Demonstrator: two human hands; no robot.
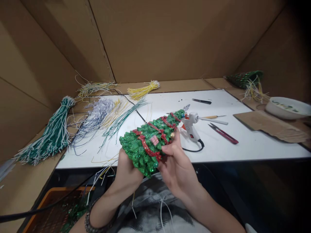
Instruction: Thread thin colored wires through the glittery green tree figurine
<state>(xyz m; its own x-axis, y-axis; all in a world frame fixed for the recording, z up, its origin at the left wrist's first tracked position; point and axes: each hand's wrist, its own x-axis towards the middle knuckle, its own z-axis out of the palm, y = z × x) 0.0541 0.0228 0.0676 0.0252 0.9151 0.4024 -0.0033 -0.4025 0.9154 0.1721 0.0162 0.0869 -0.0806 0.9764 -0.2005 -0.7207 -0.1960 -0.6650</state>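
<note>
Between my two hands lies a green glittery Christmas tree figurine (145,137), tilted with its tip away to the upper right. Red garland bands, a pink gift shape and small baubles decorate it. My left hand (127,170) grips it under the wide base, its fingers hidden behind the tree. My right hand (176,161) is closed on the right side, thumb against the garland. Yellow and white wires (104,171) hang near the base by my left wrist. Just beyond the tip, a white glue gun (191,127) rests on the white table (170,100).
Bundles of green-white wires (52,132), purple-blue wires (97,113) and yellow wires (144,90) lie left and behind. Red-handled snips (223,133), black snips (201,101), a white bowl (289,108) and cardboard (269,124) are right. An orange basket (43,200) stands below left.
</note>
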